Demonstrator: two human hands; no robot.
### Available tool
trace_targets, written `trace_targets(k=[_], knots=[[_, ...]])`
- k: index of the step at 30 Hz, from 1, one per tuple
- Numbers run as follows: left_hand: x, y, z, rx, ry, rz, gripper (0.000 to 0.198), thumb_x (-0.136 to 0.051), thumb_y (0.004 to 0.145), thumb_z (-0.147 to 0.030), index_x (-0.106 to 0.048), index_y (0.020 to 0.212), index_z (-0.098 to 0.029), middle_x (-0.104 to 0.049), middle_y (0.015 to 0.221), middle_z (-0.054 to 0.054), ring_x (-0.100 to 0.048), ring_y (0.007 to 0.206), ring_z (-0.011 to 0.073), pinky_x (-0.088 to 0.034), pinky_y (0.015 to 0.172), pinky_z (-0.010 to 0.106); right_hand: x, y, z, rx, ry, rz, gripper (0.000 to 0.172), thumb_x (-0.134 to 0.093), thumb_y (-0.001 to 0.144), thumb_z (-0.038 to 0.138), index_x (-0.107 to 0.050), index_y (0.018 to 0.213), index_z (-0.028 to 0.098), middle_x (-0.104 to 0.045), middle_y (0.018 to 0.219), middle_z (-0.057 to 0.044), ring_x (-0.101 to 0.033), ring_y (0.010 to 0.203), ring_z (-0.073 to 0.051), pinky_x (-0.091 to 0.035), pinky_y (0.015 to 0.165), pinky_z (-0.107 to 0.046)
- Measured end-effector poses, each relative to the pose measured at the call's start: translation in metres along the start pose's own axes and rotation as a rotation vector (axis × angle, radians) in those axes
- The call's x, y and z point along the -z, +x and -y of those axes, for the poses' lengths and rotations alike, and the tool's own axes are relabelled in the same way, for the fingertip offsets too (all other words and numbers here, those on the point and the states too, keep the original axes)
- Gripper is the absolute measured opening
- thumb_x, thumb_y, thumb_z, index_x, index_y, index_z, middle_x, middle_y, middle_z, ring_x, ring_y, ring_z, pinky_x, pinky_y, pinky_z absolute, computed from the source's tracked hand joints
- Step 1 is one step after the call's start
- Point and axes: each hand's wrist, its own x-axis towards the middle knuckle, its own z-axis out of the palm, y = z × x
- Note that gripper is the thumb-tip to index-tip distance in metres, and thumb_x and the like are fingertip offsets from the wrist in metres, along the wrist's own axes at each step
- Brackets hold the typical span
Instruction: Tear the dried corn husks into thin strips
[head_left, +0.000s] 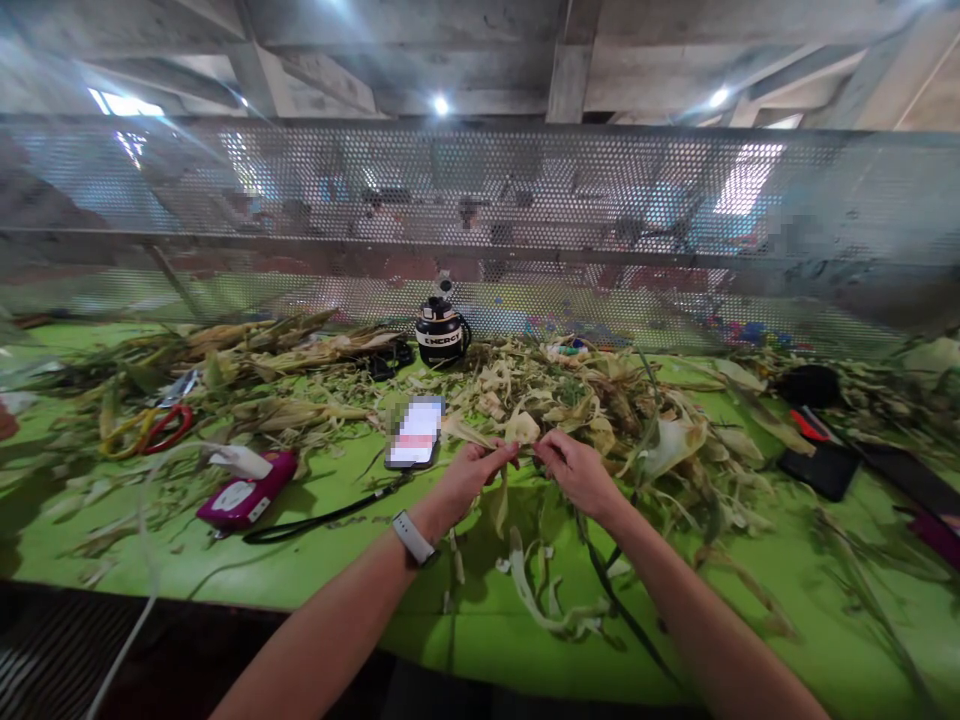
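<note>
My left hand [474, 472] and my right hand [576, 470] meet above the green table [480, 620], both closed in a pinch on a thin strip of corn husk [525, 455] stretched between them. A watch band sits on my left wrist. A husk piece hangs down below my left hand. Behind my hands lies a big pile of dried corn husks and leaves [592, 400]. Loose husk strips [540, 590] lie on the table under my forearms.
A phone [415, 432] lies left of my hands, with a magenta device [244, 492] and a black cord further left. Red-and-yellow scissors [154, 425] rest among stalks. A black "ENERGY" jug [441, 335] stands by the perforated metal screen [480, 220]. Dark tools [821, 460] lie right.
</note>
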Motion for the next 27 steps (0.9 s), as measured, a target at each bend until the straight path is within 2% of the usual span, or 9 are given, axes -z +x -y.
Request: trace_targets(k=[2,4,8,10,13,16,22,24,27], knots=[[0.001,0.002,0.003,0.015,-0.047,-0.010,0.043,-0.064,0.067,-0.056,-0.062,0.068,-0.013,-0.031,0.048,-0.008,-0.023,0.046,0.0057,-0.018,0.046,0.022,0.000,-0.004,0.005,0.113,-0.181,-0.196,0.022,-0.047,0.087,0.036,-0.057,0.076,0.019,-0.060,0.081,-0.006,-0.052,0.080,-0.019,-0.038,0.074,-0.031],[0.002,0.003,0.006,0.028,-0.082,-0.015,0.045,-0.062,0.068,-0.057,-0.065,0.075,-0.013,-0.032,0.049,-0.008,-0.025,0.046,0.0061,-0.019,0.047,0.022,-0.003,-0.009,0.012,0.202,-0.324,-0.289,0.020,-0.049,0.086,0.034,-0.058,0.077,0.018,-0.060,0.086,-0.008,-0.051,0.086,-0.021,-0.036,0.079,-0.033],[-0.002,0.000,0.007,0.043,-0.098,-0.028,0.044,-0.065,0.067,-0.055,-0.067,0.083,-0.014,-0.050,0.057,-0.002,-0.042,0.056,0.0100,-0.031,0.055,0.023,-0.017,-0.015,0.018,0.217,-0.330,-0.024,0.026,-0.050,0.086,0.033,-0.054,0.065,0.018,-0.055,0.066,-0.003,-0.050,0.068,-0.016,-0.036,0.066,-0.027],[-0.004,-0.002,0.005,0.032,-0.077,-0.040,0.042,-0.067,0.066,-0.053,-0.067,0.082,-0.014,-0.054,0.060,-0.001,-0.044,0.059,0.0111,-0.032,0.057,0.023,-0.022,-0.014,0.017,0.187,-0.256,0.042,0.025,-0.048,0.086,0.028,-0.052,0.064,0.019,-0.053,0.064,-0.002,-0.047,0.063,-0.014,-0.035,0.062,-0.026],[-0.005,-0.003,0.000,0.027,-0.047,-0.022,0.038,-0.063,0.069,-0.052,-0.062,0.072,-0.014,-0.042,0.050,-0.006,-0.033,0.050,0.0077,-0.025,0.050,0.022,-0.021,-0.011,0.013,0.120,-0.117,0.075,0.022,-0.045,0.086,0.024,-0.049,0.065,0.019,-0.050,0.062,0.000,-0.044,0.059,-0.013,-0.034,0.058,-0.024],[-0.001,0.000,-0.003,0.027,-0.049,0.019,0.039,-0.063,0.070,-0.052,-0.056,0.064,-0.014,-0.029,0.044,-0.010,-0.022,0.044,0.0056,-0.016,0.046,0.023,-0.014,-0.008,0.012,0.059,0.004,0.164,0.021,-0.044,0.085,0.024,-0.047,0.065,0.018,-0.046,0.060,0.002,-0.041,0.056,-0.011,-0.032,0.054,-0.022],[0.010,0.006,-0.003,0.042,-0.004,0.084,0.045,-0.062,0.066,-0.057,-0.058,0.067,-0.013,-0.026,0.041,-0.011,-0.018,0.040,0.0044,-0.011,0.043,0.023,-0.007,-0.007,0.014,0.066,0.068,0.313,0.021,-0.044,0.084,0.025,-0.047,0.064,0.017,-0.043,0.058,0.004,-0.040,0.056,-0.009,-0.032,0.053,-0.020],[0.010,0.006,-0.002,0.047,0.072,0.083,0.045,-0.061,0.067,-0.058,-0.054,0.062,-0.014,-0.028,0.042,-0.010,-0.018,0.040,0.0043,-0.012,0.043,0.023,-0.006,-0.008,0.016,0.072,0.024,0.288,0.023,-0.046,0.084,0.026,-0.049,0.063,0.017,-0.045,0.057,0.003,-0.040,0.054,-0.009,-0.031,0.051,-0.021],[0.008,0.003,0.000,0.057,0.233,0.183,0.045,-0.060,0.068,-0.058,-0.053,0.060,-0.014,-0.030,0.043,-0.009,-0.021,0.041,0.0050,-0.014,0.042,0.022,-0.003,-0.011,0.020,0.101,-0.075,0.056,0.022,-0.050,0.084,0.030,-0.057,0.069,0.017,-0.053,0.062,0.000,-0.047,0.057,-0.011,-0.035,0.055,-0.023]])
